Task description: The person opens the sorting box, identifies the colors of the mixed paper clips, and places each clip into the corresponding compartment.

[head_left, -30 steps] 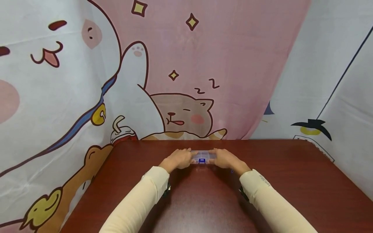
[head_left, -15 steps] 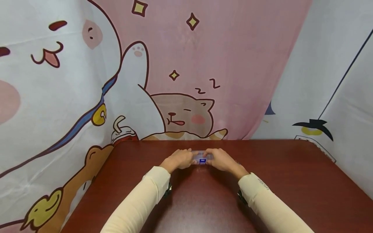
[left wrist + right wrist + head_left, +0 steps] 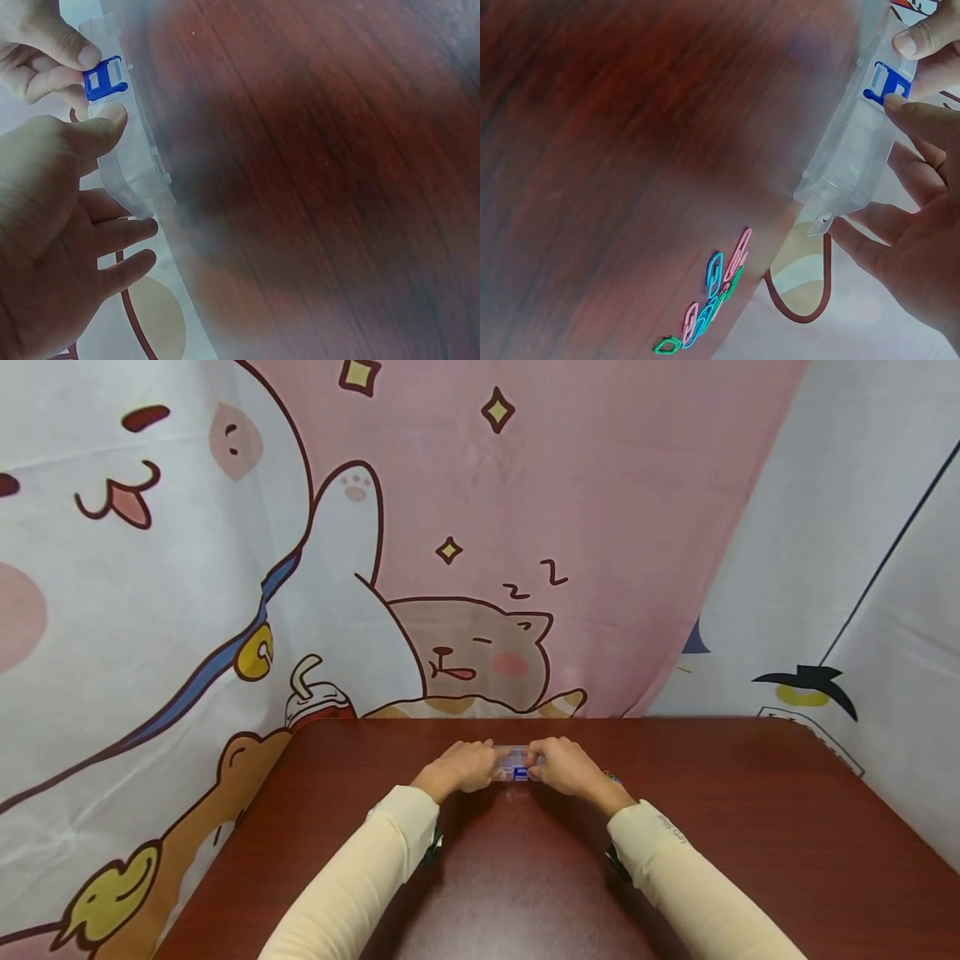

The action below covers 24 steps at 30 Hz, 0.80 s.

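A small clear plastic storage box (image 3: 516,760) with a blue latch (image 3: 106,79) on its front lies near the table's far edge. My left hand (image 3: 468,766) grips its left part, thumb on the front and fingers on the far side. My right hand (image 3: 567,766) holds it from the right, its thumb at the latch and the fingers behind and along the box, as the right wrist view shows. The lid looks shut. Pink, blue and green paper clips (image 3: 712,292) lie on the table to the right of the box, mostly hidden by my right wrist in the head view.
The dark red wooden table (image 3: 517,893) spreads around both forearms. Its far edge runs just beyond the box. A cartoon-printed cloth (image 3: 600,527) hangs behind and at the sides.
My right hand has shifted left from the box's right end to the latch. The left hand keeps its grip. Some paper clips now show past the right wrist.
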Each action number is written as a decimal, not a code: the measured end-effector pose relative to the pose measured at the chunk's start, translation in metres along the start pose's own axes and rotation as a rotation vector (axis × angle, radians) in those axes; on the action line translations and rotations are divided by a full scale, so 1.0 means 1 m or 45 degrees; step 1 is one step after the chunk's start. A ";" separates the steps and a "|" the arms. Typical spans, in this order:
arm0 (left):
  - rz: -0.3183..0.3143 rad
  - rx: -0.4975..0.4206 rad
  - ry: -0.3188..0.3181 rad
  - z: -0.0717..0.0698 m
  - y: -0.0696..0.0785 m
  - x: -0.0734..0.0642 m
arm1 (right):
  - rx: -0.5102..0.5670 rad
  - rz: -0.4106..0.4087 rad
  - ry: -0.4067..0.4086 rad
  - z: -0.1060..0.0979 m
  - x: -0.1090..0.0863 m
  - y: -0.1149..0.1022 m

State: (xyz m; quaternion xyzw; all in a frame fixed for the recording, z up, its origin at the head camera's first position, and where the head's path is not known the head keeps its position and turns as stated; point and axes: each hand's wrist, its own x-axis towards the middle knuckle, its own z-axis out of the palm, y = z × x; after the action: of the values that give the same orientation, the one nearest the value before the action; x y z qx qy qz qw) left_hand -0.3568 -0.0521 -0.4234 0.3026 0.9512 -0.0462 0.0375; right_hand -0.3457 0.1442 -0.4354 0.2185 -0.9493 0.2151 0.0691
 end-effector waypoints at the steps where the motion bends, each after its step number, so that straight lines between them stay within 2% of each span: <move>1: 0.000 0.005 0.000 0.000 0.000 0.000 | -0.011 -0.003 -0.001 0.000 0.001 0.000; 9: 0.016 0.009 0.009 0.001 -0.002 0.001 | -0.096 -0.028 -0.031 -0.003 0.004 -0.003; 24: 0.021 -0.003 0.007 0.003 -0.002 0.002 | -0.135 -0.090 -0.146 -0.011 0.012 -0.006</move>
State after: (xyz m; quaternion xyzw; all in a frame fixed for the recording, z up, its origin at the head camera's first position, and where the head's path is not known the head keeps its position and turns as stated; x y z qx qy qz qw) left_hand -0.3595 -0.0527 -0.4262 0.3105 0.9489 -0.0440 0.0357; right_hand -0.3528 0.1396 -0.4205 0.2598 -0.9535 0.1490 0.0336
